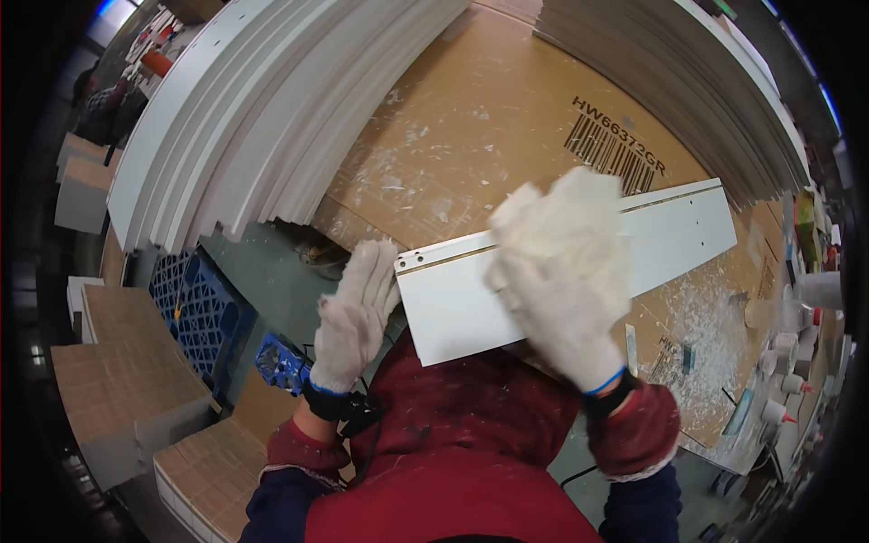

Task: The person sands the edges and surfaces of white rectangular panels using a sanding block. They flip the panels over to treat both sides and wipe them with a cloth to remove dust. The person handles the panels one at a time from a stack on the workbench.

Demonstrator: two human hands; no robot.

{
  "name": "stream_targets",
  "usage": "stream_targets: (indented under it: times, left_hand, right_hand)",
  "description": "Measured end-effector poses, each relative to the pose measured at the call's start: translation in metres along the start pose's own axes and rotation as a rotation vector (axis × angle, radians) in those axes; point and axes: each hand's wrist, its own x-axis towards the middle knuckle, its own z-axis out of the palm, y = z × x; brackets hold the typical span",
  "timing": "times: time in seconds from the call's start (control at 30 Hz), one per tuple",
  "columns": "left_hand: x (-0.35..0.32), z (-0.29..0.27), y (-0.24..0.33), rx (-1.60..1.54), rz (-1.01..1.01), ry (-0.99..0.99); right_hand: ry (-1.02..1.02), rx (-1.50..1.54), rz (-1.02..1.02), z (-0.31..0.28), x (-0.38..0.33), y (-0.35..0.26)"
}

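Observation:
A long white board (pixel 457 312) with a brown groove along its far edge and small holes at its left end lies across the cardboard-covered worktop in front of me. My left hand (pixel 351 308), in a white knit glove, is at the board's left end, fingers stretched out and palm beside the end edge. My right hand (pixel 566 312), also gloved, presses a crumpled off-white cloth (pixel 575 217) on the middle of the board. The cloth and right fingers are slightly blurred, and they cover part of the board and its groove.
Stacks of white boards stand on edge at far left (pixel 262 118) and far right (pixel 688 90). Cardboard (pixel 434 136) with white flakes lies between them. White shavings (pixel 692 335) and small bottles (pixel 778 412) are at right. A blue pallet (pixel 204 308) and stacked boxes (pixel 127 380) are at left.

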Motion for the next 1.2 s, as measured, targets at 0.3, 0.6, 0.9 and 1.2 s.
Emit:
stream_targets:
  times: [0.3,0.6,0.9,1.2]
  left_hand:
    - [-0.002,-0.026,0.009,-0.204,-0.154,0.326]
    - [-0.013,0.029,-0.009,0.484,-0.151,0.06]
    - [-0.015,0.033,-0.014,0.625,-0.22,0.194]
    - [-0.02,0.049,0.004,0.985,-0.33,0.299]
  right_hand:
    - [-0.218,0.767,-0.302,0.0,-0.02,-0.095]
    - [0.59,0.478,0.381,-0.127,0.03,0.079]
    - [0.321,0.117,0.939,-0.149,-0.123,0.128]
    - [0.397,-0.005,0.838,-0.088,-0.206,0.072]
